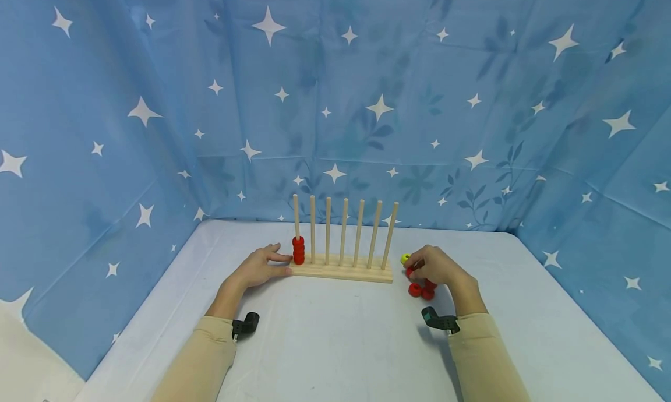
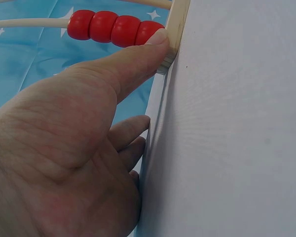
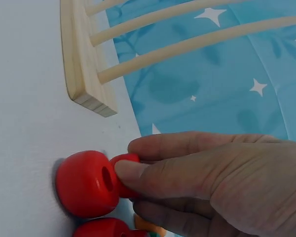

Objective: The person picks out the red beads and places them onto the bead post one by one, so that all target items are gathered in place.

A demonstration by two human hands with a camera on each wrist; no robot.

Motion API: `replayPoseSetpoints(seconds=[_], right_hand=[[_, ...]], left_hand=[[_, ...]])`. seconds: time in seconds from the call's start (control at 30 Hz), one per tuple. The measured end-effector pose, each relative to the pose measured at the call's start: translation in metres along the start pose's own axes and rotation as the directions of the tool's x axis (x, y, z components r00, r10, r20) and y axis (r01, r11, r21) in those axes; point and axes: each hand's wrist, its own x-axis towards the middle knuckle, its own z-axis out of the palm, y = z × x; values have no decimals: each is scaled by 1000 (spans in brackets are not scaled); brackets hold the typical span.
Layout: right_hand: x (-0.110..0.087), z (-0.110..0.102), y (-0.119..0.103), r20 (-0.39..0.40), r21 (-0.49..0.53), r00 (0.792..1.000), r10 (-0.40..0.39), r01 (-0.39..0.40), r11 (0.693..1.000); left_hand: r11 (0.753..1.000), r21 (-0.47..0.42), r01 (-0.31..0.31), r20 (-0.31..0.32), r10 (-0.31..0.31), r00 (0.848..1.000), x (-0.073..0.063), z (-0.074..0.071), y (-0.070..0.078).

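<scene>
A wooden peg rack (image 1: 341,271) stands on the table with a row of upright pegs. Several red beads (image 1: 298,250) are stacked on its leftmost peg. My left hand (image 1: 261,267) holds the left end of the base between thumb and index finger; in the left wrist view, the thumb (image 2: 138,57) rests beside the lowest stacked bead. To the right of the rack, my right hand (image 1: 437,267) pinches a red bead (image 3: 124,190) between thumb and fingers. A larger-looking loose red bead (image 3: 84,183) lies right against it, hole showing.
More red beads (image 1: 415,289) lie under and in front of the right hand. A yellow bead (image 1: 405,258) sits just behind it. Something orange (image 3: 149,226) shows partly beneath the fingers. A blue starred curtain (image 1: 335,99) hangs behind the white table (image 1: 335,344).
</scene>
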Motion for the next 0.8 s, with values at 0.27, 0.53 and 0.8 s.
replayPoseSetpoints(seconds=[0.27,0.53,0.8], right_hand=[[-1,-6,-5,-76,-1,994,-74,74,997],[-2,-9,-10,-142,16,977,-157,161,987],[-4,-12,-19,-198,67,966,-166,183,981]], left_hand=[[1000,-10,8,6,-8,1000,0,0,1],[1000,-16,14,1,-14,1000,0,0,0],[1000,-15,6,1,-6,1000,1,1,-1]])
